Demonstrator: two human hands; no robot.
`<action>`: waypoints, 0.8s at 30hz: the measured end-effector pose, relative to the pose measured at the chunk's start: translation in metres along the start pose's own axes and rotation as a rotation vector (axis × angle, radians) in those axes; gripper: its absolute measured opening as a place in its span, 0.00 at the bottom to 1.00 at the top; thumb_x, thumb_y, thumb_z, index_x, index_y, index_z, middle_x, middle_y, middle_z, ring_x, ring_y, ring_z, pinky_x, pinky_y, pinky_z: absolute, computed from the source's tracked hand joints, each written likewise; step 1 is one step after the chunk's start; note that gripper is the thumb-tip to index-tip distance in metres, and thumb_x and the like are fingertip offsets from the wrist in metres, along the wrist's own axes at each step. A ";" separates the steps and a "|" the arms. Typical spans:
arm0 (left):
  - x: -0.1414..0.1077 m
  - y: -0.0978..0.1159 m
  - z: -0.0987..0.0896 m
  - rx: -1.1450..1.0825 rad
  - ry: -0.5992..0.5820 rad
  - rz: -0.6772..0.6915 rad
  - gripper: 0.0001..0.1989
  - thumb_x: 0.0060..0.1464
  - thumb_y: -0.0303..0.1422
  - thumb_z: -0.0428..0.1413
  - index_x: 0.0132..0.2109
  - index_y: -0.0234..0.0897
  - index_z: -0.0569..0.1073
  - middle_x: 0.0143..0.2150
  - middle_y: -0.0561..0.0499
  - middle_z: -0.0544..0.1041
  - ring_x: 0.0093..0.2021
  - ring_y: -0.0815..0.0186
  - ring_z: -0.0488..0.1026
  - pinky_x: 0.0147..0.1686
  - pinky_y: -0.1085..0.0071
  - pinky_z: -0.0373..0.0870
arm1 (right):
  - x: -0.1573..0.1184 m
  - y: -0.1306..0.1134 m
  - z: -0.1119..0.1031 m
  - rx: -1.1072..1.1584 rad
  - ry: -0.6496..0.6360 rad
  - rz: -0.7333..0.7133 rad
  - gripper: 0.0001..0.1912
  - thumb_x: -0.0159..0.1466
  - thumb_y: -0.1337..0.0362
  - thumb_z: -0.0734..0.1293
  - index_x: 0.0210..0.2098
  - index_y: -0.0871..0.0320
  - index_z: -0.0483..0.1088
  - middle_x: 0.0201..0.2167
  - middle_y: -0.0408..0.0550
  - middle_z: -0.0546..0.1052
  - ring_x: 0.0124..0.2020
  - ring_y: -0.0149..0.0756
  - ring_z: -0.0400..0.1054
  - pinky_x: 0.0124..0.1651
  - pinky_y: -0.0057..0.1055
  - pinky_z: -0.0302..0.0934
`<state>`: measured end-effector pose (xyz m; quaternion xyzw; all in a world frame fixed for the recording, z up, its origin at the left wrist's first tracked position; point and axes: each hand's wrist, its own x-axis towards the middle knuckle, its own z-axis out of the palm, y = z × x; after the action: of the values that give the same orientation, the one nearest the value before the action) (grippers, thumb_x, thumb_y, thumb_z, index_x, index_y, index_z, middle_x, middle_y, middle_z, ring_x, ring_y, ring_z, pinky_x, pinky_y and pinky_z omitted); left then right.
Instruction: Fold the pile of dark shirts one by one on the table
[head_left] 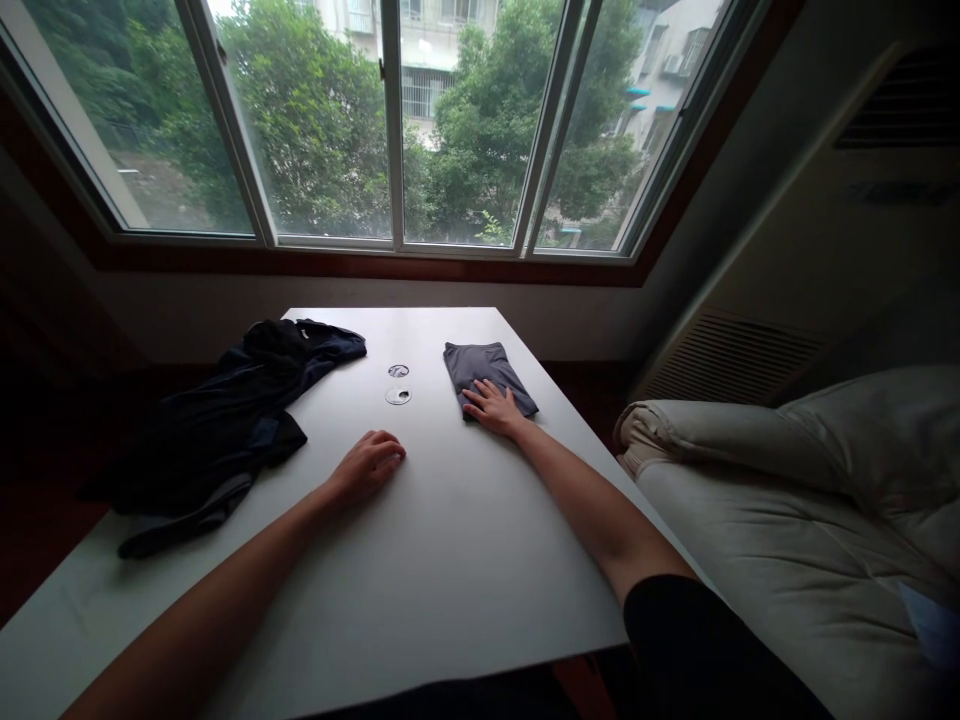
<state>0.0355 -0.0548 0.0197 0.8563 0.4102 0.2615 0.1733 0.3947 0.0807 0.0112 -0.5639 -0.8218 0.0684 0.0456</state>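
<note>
My right hand (491, 405) lies flat with fingers spread on a folded grey garment (499, 365), near the table's right edge. The cloth forms a neat rectangle; its exact kind cannot be told. My left hand (367, 463) rests on the white table (450, 560), fingers curled together, with no object showing in them. Beyond that hand, two small round items, one (398, 396) nearer and one (398, 371) farther, lie flat on the tabletop. To the left, a dark, crumpled garment (247, 400) spreads over the table and hangs past its left edge.
A pale padded sofa (780, 480) stands along the right side of the table. Behind the table's far end is a wall with a wide sliding window (397, 130). A large vented unit (739, 350) stands at the right, beyond the sofa.
</note>
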 end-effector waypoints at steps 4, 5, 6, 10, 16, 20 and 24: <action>0.001 -0.003 -0.003 -0.008 -0.001 -0.005 0.11 0.67 0.33 0.53 0.49 0.45 0.81 0.53 0.46 0.77 0.55 0.55 0.72 0.56 0.59 0.70 | 0.035 0.048 0.000 0.001 0.060 0.016 0.28 0.78 0.47 0.52 0.74 0.42 0.58 0.77 0.43 0.50 0.78 0.47 0.39 0.75 0.59 0.35; 0.002 -0.004 -0.003 -0.005 -0.001 -0.007 0.11 0.67 0.33 0.54 0.49 0.45 0.80 0.53 0.46 0.77 0.55 0.55 0.72 0.56 0.59 0.70 | 0.042 0.060 0.000 -0.012 0.078 0.037 0.28 0.78 0.48 0.53 0.74 0.43 0.58 0.77 0.44 0.50 0.78 0.47 0.39 0.75 0.57 0.37; 0.002 -0.004 -0.003 0.001 -0.001 -0.011 0.11 0.67 0.33 0.54 0.49 0.45 0.80 0.53 0.46 0.77 0.55 0.55 0.71 0.56 0.59 0.70 | 0.047 0.071 0.000 -0.026 0.095 0.069 0.28 0.77 0.48 0.54 0.74 0.44 0.58 0.77 0.44 0.50 0.78 0.47 0.38 0.75 0.56 0.37; 0.003 -0.006 0.000 0.033 0.014 -0.021 0.11 0.66 0.33 0.54 0.50 0.45 0.80 0.54 0.45 0.76 0.57 0.54 0.70 0.58 0.56 0.70 | 0.062 0.089 0.004 -0.066 0.152 0.246 0.29 0.77 0.48 0.55 0.74 0.46 0.58 0.78 0.48 0.49 0.78 0.49 0.37 0.75 0.56 0.37; 0.001 -0.003 0.000 0.056 0.036 -0.026 0.10 0.67 0.32 0.54 0.49 0.45 0.80 0.54 0.46 0.76 0.59 0.54 0.69 0.60 0.55 0.69 | 0.054 0.068 0.016 -0.020 0.188 0.408 0.31 0.76 0.44 0.53 0.74 0.46 0.57 0.78 0.53 0.46 0.78 0.51 0.35 0.73 0.63 0.34; 0.002 -0.001 0.001 0.107 0.052 -0.048 0.10 0.66 0.32 0.54 0.49 0.45 0.79 0.55 0.45 0.76 0.58 0.53 0.69 0.59 0.53 0.69 | 0.038 0.060 0.023 0.029 0.145 0.494 0.38 0.72 0.36 0.56 0.76 0.42 0.53 0.78 0.52 0.42 0.77 0.59 0.32 0.71 0.71 0.31; 0.001 -0.002 0.003 0.111 0.068 -0.071 0.10 0.66 0.33 0.54 0.49 0.44 0.79 0.56 0.45 0.75 0.60 0.51 0.69 0.60 0.52 0.69 | 0.033 0.059 0.027 0.028 0.117 0.574 0.35 0.74 0.38 0.51 0.77 0.39 0.48 0.79 0.51 0.40 0.77 0.62 0.31 0.69 0.74 0.28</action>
<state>0.0366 -0.0536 0.0164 0.8402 0.4598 0.2610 0.1208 0.4326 0.1311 -0.0249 -0.7757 -0.6234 0.0572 0.0797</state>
